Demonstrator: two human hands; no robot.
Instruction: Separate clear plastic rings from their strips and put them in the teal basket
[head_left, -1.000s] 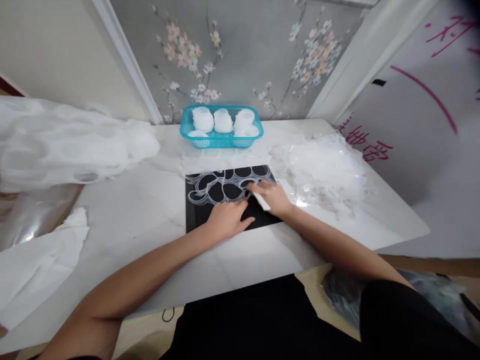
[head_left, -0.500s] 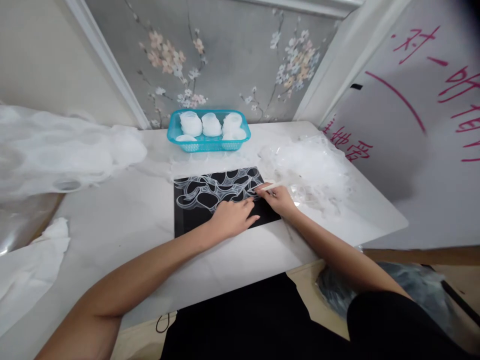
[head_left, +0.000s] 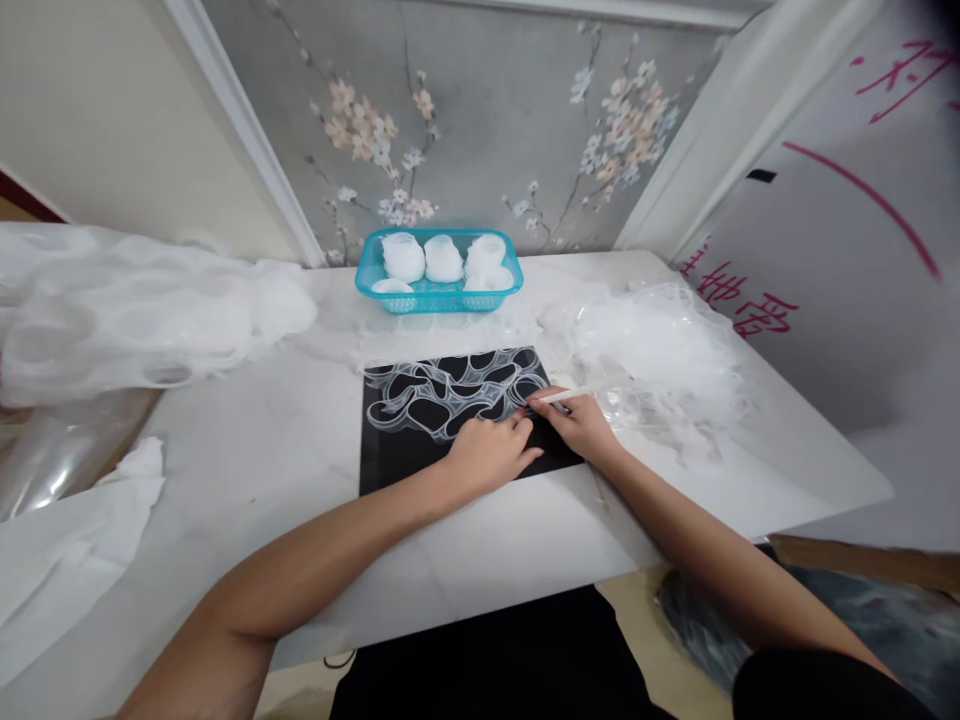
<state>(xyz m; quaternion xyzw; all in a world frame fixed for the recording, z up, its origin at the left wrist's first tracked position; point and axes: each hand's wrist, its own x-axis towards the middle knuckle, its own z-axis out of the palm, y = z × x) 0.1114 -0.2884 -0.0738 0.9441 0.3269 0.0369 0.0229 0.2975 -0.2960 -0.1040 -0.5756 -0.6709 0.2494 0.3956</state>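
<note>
A black mat (head_left: 390, 465) lies on the table, with a translucent white sheet cut through with curved openings (head_left: 442, 385) spread on its upper part. My left hand (head_left: 491, 452) rests on the mat at the sheet's lower edge, thumb out to the side and fingertips pressing down. Closed in a pinch, my right hand (head_left: 579, 428) grips a slim white pen-like tool (head_left: 562, 396) at the sheet's right side. Its tip is hidden by the fingers, so I cannot tell whether it is a pen or a knife. Both hands' fingertips are close together.
Behind the mat stands a blue plastic basket (head_left: 439, 303) holding several stacks of white round pieces. Clear and white plastic scraps (head_left: 652, 340) are heaped on the right. A bulky translucent plastic bundle (head_left: 150, 310) and white cloth-like sheets (head_left: 82, 560) lie left. A whiteboard (head_left: 847, 330) stands at right.
The camera view has shifted, so everything appears farther right and slightly lower. Both hands keep about the same places on the sheet, and the white tool is still in my right hand.
</note>
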